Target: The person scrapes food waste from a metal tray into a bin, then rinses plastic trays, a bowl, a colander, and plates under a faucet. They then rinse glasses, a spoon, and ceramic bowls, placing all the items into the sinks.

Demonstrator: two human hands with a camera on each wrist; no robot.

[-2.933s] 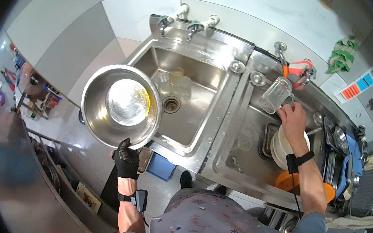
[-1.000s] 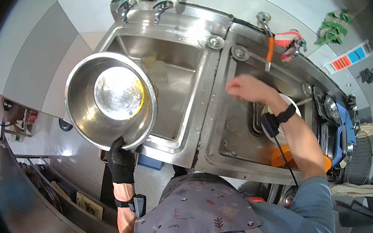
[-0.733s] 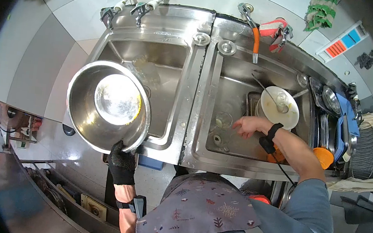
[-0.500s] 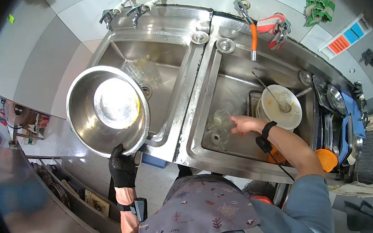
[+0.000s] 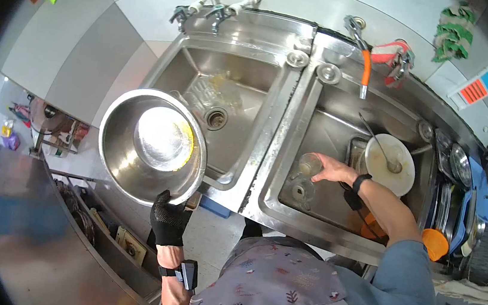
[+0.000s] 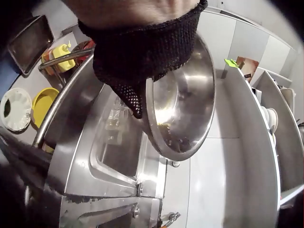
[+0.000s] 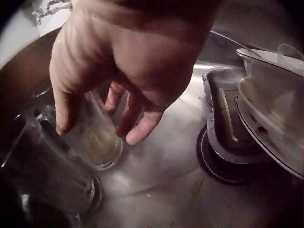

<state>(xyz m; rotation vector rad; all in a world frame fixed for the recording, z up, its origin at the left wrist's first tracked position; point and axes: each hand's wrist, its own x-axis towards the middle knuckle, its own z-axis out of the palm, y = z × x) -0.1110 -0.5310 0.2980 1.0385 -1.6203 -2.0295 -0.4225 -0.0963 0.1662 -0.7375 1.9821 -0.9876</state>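
My left hand [image 5: 168,219], in a black glove, grips the near rim of a large steel bowl [image 5: 114,144]. That bowl is tilted over the left sink's corner, with yellow residue along its bright bottom. My bare right hand [image 5: 335,170] reaches into the right sink. In the right wrist view its thumb and fingers stand around a clear glass mug [image 7: 97,147] with a little yellowish liquid at its base. Beside it lies a second glass mug [image 7: 57,171]. More clear glass mugs [image 5: 212,91] lie in the left sink [image 5: 236,169], near its drain.
In the right sink [image 5: 329,117], a white bowl [image 5: 404,177] with a ladle [image 5: 395,165] sits on stacked dishes by a dark tray [image 7: 216,99]. An orange bowl [image 5: 435,243] and pans crowd the right edge. An orange-hosed tap [image 5: 365,76] hangs above.
A glass mug held by my right hand 2.9 s ago has left it. That hand swung left empty, then down to another mug in the right sink. My left hand keeps holding the steel bowl.
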